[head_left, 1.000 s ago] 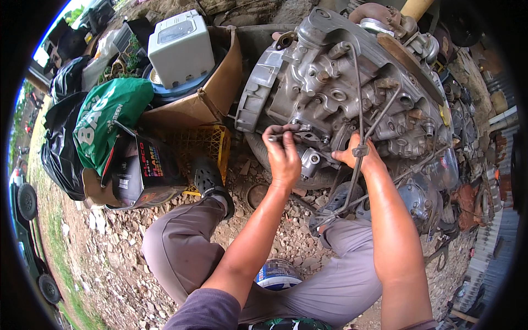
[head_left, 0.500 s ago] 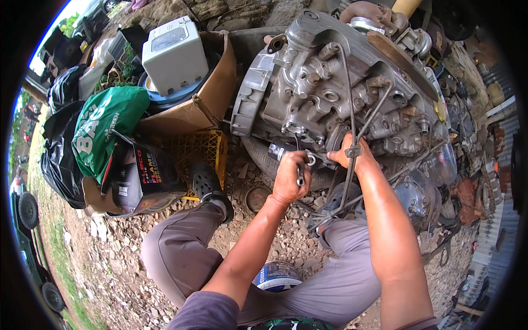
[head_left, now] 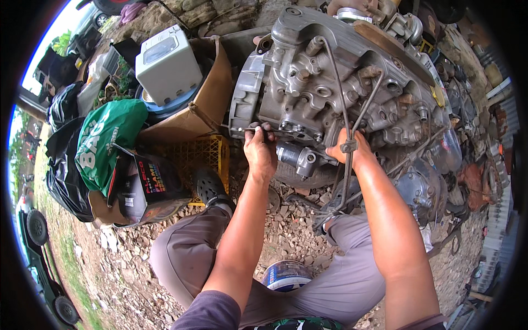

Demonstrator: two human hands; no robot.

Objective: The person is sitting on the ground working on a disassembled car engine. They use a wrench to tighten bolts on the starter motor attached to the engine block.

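Observation:
A large grey metal engine (head_left: 308,82) fills the upper middle. My left hand (head_left: 260,153) is closed around a slim metal wrench (head_left: 248,130), which lies roughly level across the engine's lower left face, close to several bolts. Just right of that hand, a black and silver cylindrical part (head_left: 297,158) with a round port sits under the engine. My right hand (head_left: 352,151) is at the engine's lower side, thumb toward the cylindrical part and fingers curled. Bent metal pipes (head_left: 346,110) joined by a small clamp (head_left: 348,146) pass in front of it and partly hide what it grips.
On the left stand a cardboard box (head_left: 212,88) with a white-grey appliance (head_left: 168,63), a green bag (head_left: 110,137), a black printed box (head_left: 146,184) and a yellow crate (head_left: 220,159). A bucket (head_left: 286,275) is between my legs. Metal parts (head_left: 412,192) lie right, on stony ground.
My left hand has moved left and up with the wrench, which has swung from upright to nearly level. The cylindrical part now shows more fully. My right hand stays at about the same spot.

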